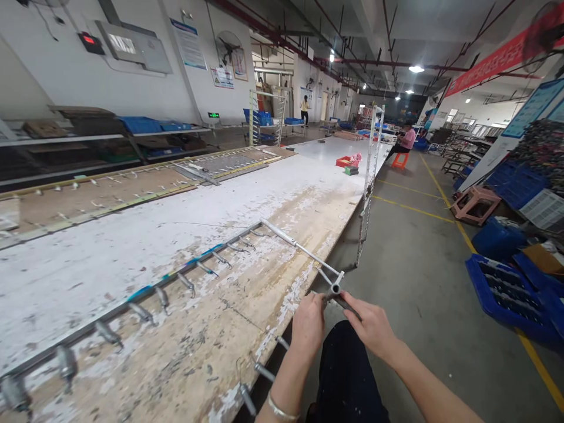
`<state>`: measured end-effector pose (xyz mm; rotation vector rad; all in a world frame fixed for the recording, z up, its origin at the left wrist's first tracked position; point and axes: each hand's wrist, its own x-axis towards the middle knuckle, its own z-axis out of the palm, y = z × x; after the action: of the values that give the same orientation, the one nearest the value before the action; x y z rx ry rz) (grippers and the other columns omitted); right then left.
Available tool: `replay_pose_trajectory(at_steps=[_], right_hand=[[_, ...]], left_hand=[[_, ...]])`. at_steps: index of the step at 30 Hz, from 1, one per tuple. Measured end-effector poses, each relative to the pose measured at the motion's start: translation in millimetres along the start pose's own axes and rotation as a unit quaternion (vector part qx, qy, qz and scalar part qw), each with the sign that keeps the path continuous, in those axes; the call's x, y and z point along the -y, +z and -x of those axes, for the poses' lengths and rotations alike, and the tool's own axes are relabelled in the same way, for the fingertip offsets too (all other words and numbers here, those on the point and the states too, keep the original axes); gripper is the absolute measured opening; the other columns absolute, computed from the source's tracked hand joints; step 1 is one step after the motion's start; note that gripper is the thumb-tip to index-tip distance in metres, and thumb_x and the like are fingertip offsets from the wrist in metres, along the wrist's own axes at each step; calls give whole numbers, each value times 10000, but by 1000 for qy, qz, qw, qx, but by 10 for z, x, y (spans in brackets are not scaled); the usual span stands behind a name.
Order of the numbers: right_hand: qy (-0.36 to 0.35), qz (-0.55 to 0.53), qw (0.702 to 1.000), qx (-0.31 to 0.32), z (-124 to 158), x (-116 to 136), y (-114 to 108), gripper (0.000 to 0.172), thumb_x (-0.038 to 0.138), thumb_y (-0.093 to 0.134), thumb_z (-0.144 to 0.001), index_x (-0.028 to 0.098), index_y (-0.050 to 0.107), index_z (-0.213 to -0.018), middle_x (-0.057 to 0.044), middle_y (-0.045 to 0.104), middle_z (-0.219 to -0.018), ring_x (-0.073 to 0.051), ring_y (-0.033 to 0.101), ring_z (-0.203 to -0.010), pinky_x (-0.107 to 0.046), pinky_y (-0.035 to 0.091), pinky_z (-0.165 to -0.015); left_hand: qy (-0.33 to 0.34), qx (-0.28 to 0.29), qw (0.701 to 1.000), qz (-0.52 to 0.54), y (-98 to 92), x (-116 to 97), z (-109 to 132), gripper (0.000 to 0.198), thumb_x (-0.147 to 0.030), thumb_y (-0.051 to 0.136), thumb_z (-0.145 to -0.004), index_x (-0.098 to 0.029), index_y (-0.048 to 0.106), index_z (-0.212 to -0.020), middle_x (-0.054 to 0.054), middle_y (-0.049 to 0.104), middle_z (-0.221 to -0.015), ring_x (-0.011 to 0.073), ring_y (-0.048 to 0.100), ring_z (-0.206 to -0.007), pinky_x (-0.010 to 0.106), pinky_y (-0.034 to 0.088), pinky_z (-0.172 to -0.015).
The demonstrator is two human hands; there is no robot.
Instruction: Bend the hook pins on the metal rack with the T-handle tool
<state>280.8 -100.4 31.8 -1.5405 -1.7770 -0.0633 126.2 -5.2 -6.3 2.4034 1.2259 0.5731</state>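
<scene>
A metal frame (255,226) lies across the bench, its long rail lined with several grey spring-like clips (141,312). A thin crossbar (315,255) runs from its far corner to an open tube end (335,289) just in front of my hands. My left hand (308,320) is closed at the frame's near corner, by the tube end. Just right of it, my right hand (370,323) grips a dark metal bar (348,306), thumb on top. The fingers' undersides are hidden. More clips stick out beside my left forearm, over the bench edge.
The worn white bench (176,235) stretches far ahead. Clip-lined boards (110,188) lie along its left side. An upright rack (370,182) stands at the right edge. Blue crates (506,294) and a pink stool (476,202) are on the right; a seated person (408,140) is farther off.
</scene>
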Motion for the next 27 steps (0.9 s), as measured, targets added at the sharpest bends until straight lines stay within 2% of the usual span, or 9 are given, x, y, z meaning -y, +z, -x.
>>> replay_pose_trajectory(at_steps=[3,6,8,11,14,18,20,24,27], right_hand=[[8,6,1000,21,7,40,-8,390,230,445,-977,256,520,-1359,-57,722,-1097,-201,703,-930,-285,572,-771],[-18,-24,997,-64,7,94,-70,370,230,448,-973,223,539,-1332,-78,724,-1023,-194,701,-860,-277,566,-739],[-28,-14,996,-83,30,89,-80,350,239,438,-976,213,568,-1299,-67,727,-899,-181,695,-739,-264,561,-675],[-16,44,999,7,67,45,-70,357,261,424,-985,233,571,-1308,-41,724,-810,-171,692,-673,-236,544,-596],[-5,43,999,25,77,33,-102,377,246,435,-982,240,536,-1345,-59,737,-977,-186,712,-831,-240,561,-678],[-25,-24,995,-94,111,23,-80,396,215,467,-962,228,520,-1354,-70,732,-1035,-190,714,-865,-267,576,-756],[-20,-20,996,-83,159,-26,-10,384,222,468,-961,237,541,-1337,-61,742,-1011,-192,722,-841,-274,588,-738],[43,0,999,13,228,-117,47,376,252,459,-968,243,557,-1331,-61,702,-1165,-215,695,-1005,-306,587,-818],[72,-33,996,-48,193,-74,-43,378,282,470,-964,211,568,-1322,-78,694,-1177,-230,683,-1035,-321,575,-859]], left_hand=[[-4,1,1000,-2,18,18,10,329,-131,369,-942,-170,660,-1090,80,661,-948,208,610,-952,309,461,-820],[-11,-1,1000,-11,35,29,8,348,-123,358,-943,-156,654,-1122,86,666,-970,207,611,-973,313,458,-847],[-15,3,1000,-14,34,32,8,348,-123,360,-943,-155,652,-1130,86,666,-977,204,610,-972,309,455,-849],[-16,11,1000,-15,18,30,12,353,-109,366,-937,-178,653,-1129,75,662,-985,195,607,-964,296,453,-834],[-18,20,999,-19,2,21,10,352,-114,376,-939,-196,654,-1137,66,663,-992,192,606,-984,289,452,-844],[-33,25,999,-32,-19,0,3,352,-134,373,-951,-190,653,-1156,74,666,-1002,191,610,-999,286,454,-861],[-32,32,998,-43,-32,-7,6,353,-125,383,-943,-181,649,-1168,84,664,-1003,197,610,-1000,290,457,-856],[-30,28,998,-47,-35,-7,13,358,-128,377,-943,-190,641,-1178,82,663,-1020,202,608,-1011,295,458,-847],[-31,20,999,-35,-21,-4,7,333,-213,366,-971,-200,653,-1140,72,672,-997,199,618,-989,292,454,-842]])
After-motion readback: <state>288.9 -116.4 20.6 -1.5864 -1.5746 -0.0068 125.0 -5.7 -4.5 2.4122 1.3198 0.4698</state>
